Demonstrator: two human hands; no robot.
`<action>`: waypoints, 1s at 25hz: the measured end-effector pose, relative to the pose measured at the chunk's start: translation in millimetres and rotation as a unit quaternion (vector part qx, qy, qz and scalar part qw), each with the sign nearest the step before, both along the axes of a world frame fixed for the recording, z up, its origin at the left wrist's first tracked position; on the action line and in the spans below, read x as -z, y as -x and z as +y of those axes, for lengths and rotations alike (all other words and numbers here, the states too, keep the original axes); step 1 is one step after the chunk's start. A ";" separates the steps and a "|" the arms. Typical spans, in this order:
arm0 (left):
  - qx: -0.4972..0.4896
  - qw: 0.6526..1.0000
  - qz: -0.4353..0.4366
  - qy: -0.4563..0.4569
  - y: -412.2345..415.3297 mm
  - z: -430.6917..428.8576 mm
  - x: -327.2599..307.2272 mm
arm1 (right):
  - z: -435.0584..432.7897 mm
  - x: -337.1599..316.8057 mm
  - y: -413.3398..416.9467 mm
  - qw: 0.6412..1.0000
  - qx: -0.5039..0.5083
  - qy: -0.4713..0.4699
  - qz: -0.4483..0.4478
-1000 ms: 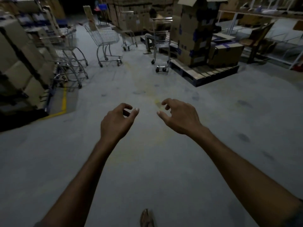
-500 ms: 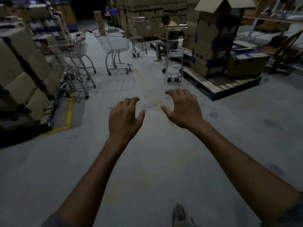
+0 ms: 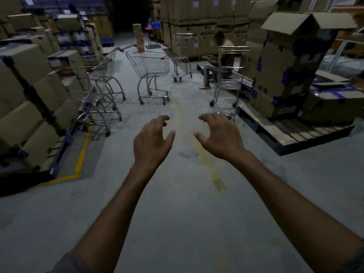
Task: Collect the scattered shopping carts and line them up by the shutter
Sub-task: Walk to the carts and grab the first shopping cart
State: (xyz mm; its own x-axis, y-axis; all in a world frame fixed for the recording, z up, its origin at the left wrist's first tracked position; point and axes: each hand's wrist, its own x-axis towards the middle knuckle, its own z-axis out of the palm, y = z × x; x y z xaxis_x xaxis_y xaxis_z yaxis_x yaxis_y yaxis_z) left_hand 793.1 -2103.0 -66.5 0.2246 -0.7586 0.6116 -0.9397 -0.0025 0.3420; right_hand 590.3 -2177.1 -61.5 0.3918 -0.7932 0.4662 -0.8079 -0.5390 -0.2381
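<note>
Several wire shopping carts stand scattered in a dim warehouse aisle. Two nested carts (image 3: pixel 98 91) stand at the left beside stacked boxes. A basket cart (image 3: pixel 151 66) with red handle ends stands in the middle of the aisle. Farther back is a smaller cart (image 3: pixel 182 62). A tall two-tier cart (image 3: pixel 228 83) stands at the right by a pallet. My left hand (image 3: pixel 151 142) and my right hand (image 3: pixel 220 134) are stretched out in front of me, fingers loosely spread, holding nothing. Both hands are well short of every cart; the tall cart is nearest my right hand.
A person (image 3: pixel 218 60) sits on a pallet behind the tall cart. Stacked cardboard boxes (image 3: pixel 25 99) line the left; more boxes (image 3: pixel 285 62) stand on a wooden pallet (image 3: pixel 291 134) at the right. A yellow floor line (image 3: pixel 82 154) runs along the left stacks.
The carts and boxes have come closer and lower in view as I move forward. My fingers have uncurled from a loose pinch to spread, and both hands have risen.
</note>
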 end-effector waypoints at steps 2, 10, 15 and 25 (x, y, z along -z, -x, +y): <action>-0.010 0.997 -0.073 0.003 -31.1 -55.1 0.8 | -57.4 -4.4 -28.8 1.000 -0.013 0.021 0.007; 0.033 0.997 0.064 -0.037 -121.6 -279.1 3.9 | -271.3 8.5 -117.7 0.995 0.032 -0.057 -0.080; 0.095 0.990 0.074 -0.072 -124.7 -436.7 -8.7 | -395.4 -6.3 -112.2 0.981 0.096 -0.103 -0.132; 0.163 0.981 -0.106 0.006 -52.3 -738.8 8.3 | -671.3 15.2 -37.2 0.984 0.164 -0.021 -0.068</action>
